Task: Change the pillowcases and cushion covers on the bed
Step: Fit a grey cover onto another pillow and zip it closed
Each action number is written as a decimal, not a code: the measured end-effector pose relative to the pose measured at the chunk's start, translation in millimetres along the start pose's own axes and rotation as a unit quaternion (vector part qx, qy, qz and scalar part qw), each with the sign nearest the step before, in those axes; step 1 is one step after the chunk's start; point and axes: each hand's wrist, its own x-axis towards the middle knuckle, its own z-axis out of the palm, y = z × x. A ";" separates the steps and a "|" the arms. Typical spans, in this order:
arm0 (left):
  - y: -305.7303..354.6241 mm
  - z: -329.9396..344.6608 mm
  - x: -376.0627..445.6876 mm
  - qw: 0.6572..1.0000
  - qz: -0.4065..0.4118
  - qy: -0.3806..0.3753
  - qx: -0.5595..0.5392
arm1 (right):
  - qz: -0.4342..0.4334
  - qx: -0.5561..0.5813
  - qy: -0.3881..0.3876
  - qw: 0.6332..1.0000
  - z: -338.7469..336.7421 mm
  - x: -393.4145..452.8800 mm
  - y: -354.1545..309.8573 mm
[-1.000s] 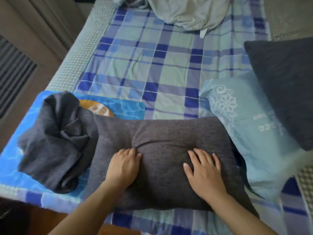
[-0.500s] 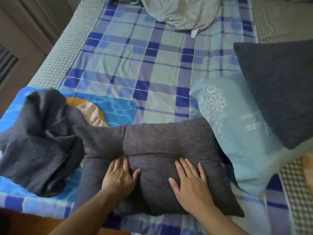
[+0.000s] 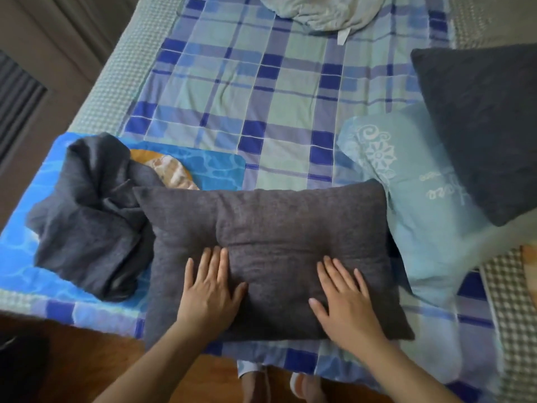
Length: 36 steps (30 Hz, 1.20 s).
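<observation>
Plaid bedsheet (image 3: 261, 91) carries grey pillow (image 3: 270, 228) above wooden floor (image 3: 72, 353).

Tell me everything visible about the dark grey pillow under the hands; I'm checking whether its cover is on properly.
The dark grey pillow is rectangular, in a coarse, woven-looking charcoal cover that encloses it fully on the side shown; no opening is visible. It lies flat near the bed's front edge on the checked sheet, its near corners overhanging. A shallow crease crosses its middle. The left hand and right hand rest flat on it, fingers straight. Its right end meets the light blue pillow, its left a crumpled grey cloth.
</observation>
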 end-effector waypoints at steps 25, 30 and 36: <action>-54.4 -84.2 -72.2 0.843 -0.380 0.066 -0.377 | 0.285 0.438 0.074 0.849 -149.5 -52.4 -36.0; -37.7 -136.5 -90.5 0.826 -0.349 0.128 -0.423 | 0.240 0.406 0.098 0.876 -194.0 -56.8 -42.6; -27.9 -298.7 -22.7 0.862 -0.234 0.214 -0.397 | 0.214 0.434 0.198 0.852 -305.4 39.3 -20.3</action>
